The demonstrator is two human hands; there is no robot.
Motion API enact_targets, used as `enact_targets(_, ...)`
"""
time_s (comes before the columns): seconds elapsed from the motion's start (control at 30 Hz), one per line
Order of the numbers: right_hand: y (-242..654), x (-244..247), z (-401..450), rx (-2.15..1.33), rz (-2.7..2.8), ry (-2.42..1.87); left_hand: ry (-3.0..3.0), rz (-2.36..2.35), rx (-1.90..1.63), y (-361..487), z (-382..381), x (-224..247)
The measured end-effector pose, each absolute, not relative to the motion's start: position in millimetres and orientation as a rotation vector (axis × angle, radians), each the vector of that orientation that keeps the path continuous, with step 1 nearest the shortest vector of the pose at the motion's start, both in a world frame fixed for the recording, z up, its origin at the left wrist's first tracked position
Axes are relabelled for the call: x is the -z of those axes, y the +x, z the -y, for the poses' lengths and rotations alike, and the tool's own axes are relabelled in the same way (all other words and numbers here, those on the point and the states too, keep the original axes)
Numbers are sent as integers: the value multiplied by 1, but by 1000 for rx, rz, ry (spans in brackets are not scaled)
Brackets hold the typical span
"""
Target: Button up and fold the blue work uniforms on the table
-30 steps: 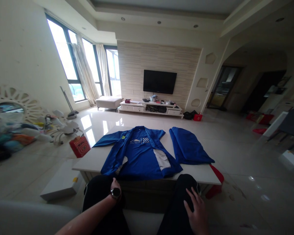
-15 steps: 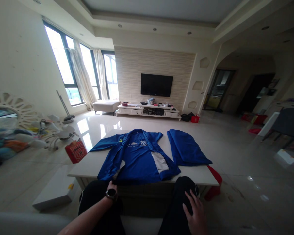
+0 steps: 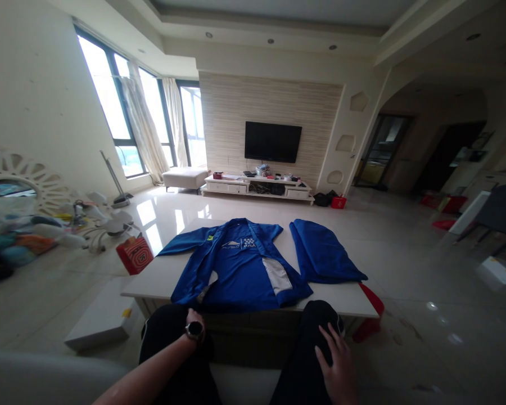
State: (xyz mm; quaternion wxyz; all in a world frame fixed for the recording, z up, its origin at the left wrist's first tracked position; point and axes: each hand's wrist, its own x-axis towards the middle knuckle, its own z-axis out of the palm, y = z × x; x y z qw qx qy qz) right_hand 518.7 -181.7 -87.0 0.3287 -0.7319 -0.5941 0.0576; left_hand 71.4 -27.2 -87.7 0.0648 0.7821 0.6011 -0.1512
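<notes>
A blue jacket (image 3: pixel 236 270) is spread on the white table (image 3: pixel 152 284), front panels folded outward, showing white print and pale pocket linings. Its left-hand sleeve stretches out sideways. To its right lies a folded blue garment (image 3: pixel 324 253). My left hand (image 3: pixel 195 316), a dark watch on its wrist, rests at my left knee just below the jacket's lower edge. Its fingers are mostly hidden, and I cannot tell whether they touch the cloth. My right hand (image 3: pixel 336 360) lies on my right knee, fingers spread, holding nothing.
A red bag (image 3: pixel 134 256) and a white box (image 3: pixel 99 323) stand on the floor to the left of the table. Something red (image 3: pixel 370 315) shows beneath its right end. Across the room are a low TV cabinet (image 3: pixel 223 187) and a television (image 3: pixel 273 142).
The view has shifted slightly, so the scene sits a little differently in the frame. The jacket, the folded garment and both hands keep nearly the same positions relative to each other.
</notes>
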Motion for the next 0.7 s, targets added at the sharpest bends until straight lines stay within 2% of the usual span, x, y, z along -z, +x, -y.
enact_targets(0.13, 519, 89, 182, -119, 1557, -1901, 2296, -1927, 648, 75, 26, 94)
enact_targets(0.4, 521, 93, 183, -87, 1554, -1920, 2351, -1893, 755, 75, 32, 90)
enact_targets(0.7, 522, 94, 182, -91, 1573, -1930, 2328, -1855, 688, 66, 34, 74)
